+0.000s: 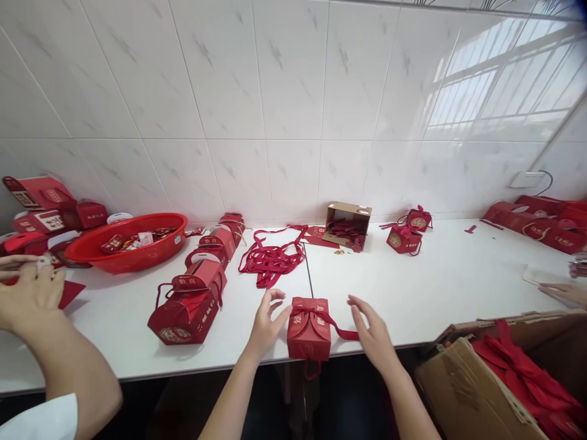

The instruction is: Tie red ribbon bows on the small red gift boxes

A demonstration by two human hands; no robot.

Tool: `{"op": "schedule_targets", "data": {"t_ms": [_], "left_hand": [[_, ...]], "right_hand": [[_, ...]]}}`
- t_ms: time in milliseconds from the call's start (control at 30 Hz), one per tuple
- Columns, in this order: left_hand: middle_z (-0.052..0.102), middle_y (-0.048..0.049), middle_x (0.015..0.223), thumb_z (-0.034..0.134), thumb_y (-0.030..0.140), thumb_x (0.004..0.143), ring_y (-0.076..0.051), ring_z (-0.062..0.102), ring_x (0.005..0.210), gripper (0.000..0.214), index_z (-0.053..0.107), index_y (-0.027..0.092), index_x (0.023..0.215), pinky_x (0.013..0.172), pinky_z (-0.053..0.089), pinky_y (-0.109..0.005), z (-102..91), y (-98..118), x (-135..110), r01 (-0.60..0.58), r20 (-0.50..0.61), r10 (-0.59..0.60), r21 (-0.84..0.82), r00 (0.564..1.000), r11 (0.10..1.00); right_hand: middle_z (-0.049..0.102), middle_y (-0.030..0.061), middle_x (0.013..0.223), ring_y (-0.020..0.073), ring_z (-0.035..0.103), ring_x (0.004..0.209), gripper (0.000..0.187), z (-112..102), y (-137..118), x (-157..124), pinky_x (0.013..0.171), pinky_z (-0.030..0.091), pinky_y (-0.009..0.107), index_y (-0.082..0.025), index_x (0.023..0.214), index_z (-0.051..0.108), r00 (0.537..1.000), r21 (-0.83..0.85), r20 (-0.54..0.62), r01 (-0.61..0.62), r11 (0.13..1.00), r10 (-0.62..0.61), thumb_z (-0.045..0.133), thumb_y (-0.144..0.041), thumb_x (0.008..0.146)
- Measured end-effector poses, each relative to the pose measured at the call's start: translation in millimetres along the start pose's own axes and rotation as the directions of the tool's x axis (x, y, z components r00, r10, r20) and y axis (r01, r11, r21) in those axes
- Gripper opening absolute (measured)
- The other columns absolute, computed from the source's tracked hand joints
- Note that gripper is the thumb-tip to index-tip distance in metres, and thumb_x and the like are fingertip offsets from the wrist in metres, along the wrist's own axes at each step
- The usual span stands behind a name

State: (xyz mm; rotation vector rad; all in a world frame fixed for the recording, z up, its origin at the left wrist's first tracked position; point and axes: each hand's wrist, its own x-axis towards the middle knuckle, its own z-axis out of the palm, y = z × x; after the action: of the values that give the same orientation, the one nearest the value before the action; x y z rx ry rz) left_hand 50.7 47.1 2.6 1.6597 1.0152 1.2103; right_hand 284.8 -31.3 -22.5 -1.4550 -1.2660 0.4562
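Fingers (274, 295) of the left hand (262, 324) curl loosely, thumb spread well away, gripping nothing that shows; the thumb tip comes up to the box's left side, and whether it touches is hard to tell. The right hand (376, 335) is half spread too, its thumb and fingertips apart, just beside the loose end of the ribbon (343, 333) with no clear hold on it.

Between the hands, the red box (309, 336) sits upright at the front edge of the desk (449, 275), and a thin red loop (313, 370) hangs below it past that edge. It looks like folded card, so it is probably light (what it contains, if anything, is hidden), stiff along its corners but easily dented across the top. Low on the two side walls seems the safest place to take hold; pressing on the top could buckle the curved flaps. The ribbon looks soft, flat and perhaps slippery, better pinched near its end.

Pale gold characters mark the box's top, where rounded flaps meet beneath the dark red ribbon, whose tail trails off to the right.
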Motion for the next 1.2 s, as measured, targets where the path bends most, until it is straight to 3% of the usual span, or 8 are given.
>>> {"op": "schedule_targets", "data": {"t_ms": [167,367,567,733,800,900,1067,1200], "left_hand": [[0.042,0.001,0.084,0.06,0.031,0.075,-0.013,0.048,0.079,0.025,0.04,0.022,0.087,0.069,0.044,-0.024,23.7,-3,1,0.061,0.036,-0.061,0.003,0.998,0.998],[0.04,0.0056,0.07,0.057,0.035,0.076,-0.011,0.044,0.064,0.026,0.036,0.022,0.083,0.066,0.038,-0.025,20.9,-6,-1,0.146,0.091,-0.159,0.138,0.983,0.98],[0.034,0.009,0.06,0.063,0.048,0.07,-0.011,0.04,0.055,0.039,0.036,0.023,0.082,0.059,0.034,-0.024,8.8,-2,-5,0.162,-0.015,-0.166,0.323,0.986,0.933],[0.045,0.0033,0.066,0.048,0.045,0.08,-0.013,0.045,0.062,0.025,0.045,0.02,0.074,0.063,0.037,-0.025,-11.5,0,-2,0.133,0.114,-0.166,0.256,0.979,0.957],[0.051,0.0008,0.069,0.044,0.039,0.081,-0.014,0.047,0.064,0.022,0.051,0.019,0.074,0.063,0.037,-0.026,-22.3,2,1,0.195,0.226,-0.263,0.285,0.938,0.939],[0.054,0.0003,0.06,0.054,0.035,0.072,-0.014,0.045,0.056,0.019,0.06,0.017,0.071,0.054,0.033,-0.024,-35.9,8,6,0.295,0.429,-0.432,0.349,0.794,0.889],[0.053,0.0007,0.054,0.068,0.035,0.064,-0.007,0.031,0.047,0.022,0.067,0.013,0.064,0.047,0.021,-0.022,-38.4,25,11,0.361,0.687,-0.404,0.216,0.605,0.907],[0.054,-0.0008,0.059,0.066,0.04,0.071,-0.008,0.032,0.053,0.028,0.072,0.012,0.075,0.05,0.025,-0.022,-22.2,39,3,0.371,0.611,-0.323,0.051,0.722,0.927]], "right_hand": [[0.064,0.0102,0.096,0.0197,0.063,0.079,0.045,32,-12,-2,0.069,0.052,0.033,-0.017,0.117,0.056,0.979,0.091,0.197,-0.063,0.994,0.044,0.048,-0.048,0.085],[0.038,-0.0093,0.055,0.0097,0.04,0.048,0.045,45,-9,1,0.05,0.036,0.023,-0.017,0.107,0.047,0.961,0.34,0.253,-0.198,0.919,0.113,0.056,-0.051,0.079],[0.038,-0.0102,0.056,0.0085,0.036,0.05,0.039,34,-4,10,0.053,0.034,0.023,-0.023,0.082,0.036,0.98,0.4,0.162,-0.171,0.901,0.114,0.066,-0.046,0.073],[0.041,-0.0041,0.06,0.0101,0.037,0.054,0.033,10,-9,10,0.053,0.032,0.025,-0.02,0.062,0.04,0.96,0.187,0.28,-0.053,0.981,-0.001,0.055,-0.041,0.081],[0.048,0.0004,0.066,0.0122,0.043,0.058,0.032,2,-16,8,0.055,0.034,0.027,-0.018,0.057,0.049,0.936,0.066,0.351,0.018,0.998,-0.04,0.048,-0.035,0.084],[0.055,0.0046,0.077,0.0154,0.051,0.065,0.029,-4,-23,6,0.057,0.038,0.029,-0.018,0.059,0.061,0.92,-0.107,0.386,0.117,0.987,-0.067,0.046,-0.026,0.082],[0.056,0.0062,0.073,0.0154,0.05,0.057,0.024,10,-25,7,0.055,0.042,0.031,-0.019,0.061,0.068,0.978,-0.226,0.163,0.162,0.961,-0.126,0.054,-0.028,0.078],[0.057,0.0057,0.071,0.0148,0.049,0.058,0.022,23,-30,3,0.052,0.04,0.029,-0.019,0.058,0.067,0.992,-0.098,-0.021,0.122,0.988,-0.125,0.058,-0.029,0.076]]}}
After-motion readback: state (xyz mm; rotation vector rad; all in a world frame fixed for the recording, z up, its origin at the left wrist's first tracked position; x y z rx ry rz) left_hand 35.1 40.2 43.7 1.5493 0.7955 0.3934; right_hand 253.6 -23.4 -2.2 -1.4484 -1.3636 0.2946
